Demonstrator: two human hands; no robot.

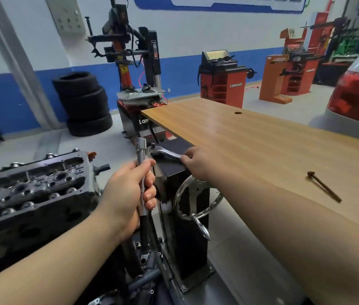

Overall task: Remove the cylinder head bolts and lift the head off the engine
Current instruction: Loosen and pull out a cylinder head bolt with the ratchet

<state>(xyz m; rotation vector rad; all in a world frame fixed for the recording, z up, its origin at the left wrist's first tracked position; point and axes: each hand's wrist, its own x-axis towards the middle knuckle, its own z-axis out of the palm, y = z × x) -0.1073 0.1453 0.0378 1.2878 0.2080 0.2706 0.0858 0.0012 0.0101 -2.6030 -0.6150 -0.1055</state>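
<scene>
Cylinder head [29,186] cut off at left; left hand [128,190] gripping extension bar [141,172], right hand [198,160] pinching ratchet handle [165,152].

The room is brightly and evenly lit from overhead, with soft shadows. A pale sheen of glare lies across the wooden desk [251,137] toward its far edge. Wide-angle distortion bends the wall and pillar at the frame's borders. Forearms nearest the lens look smeared; the far machines are slightly soft.
</scene>
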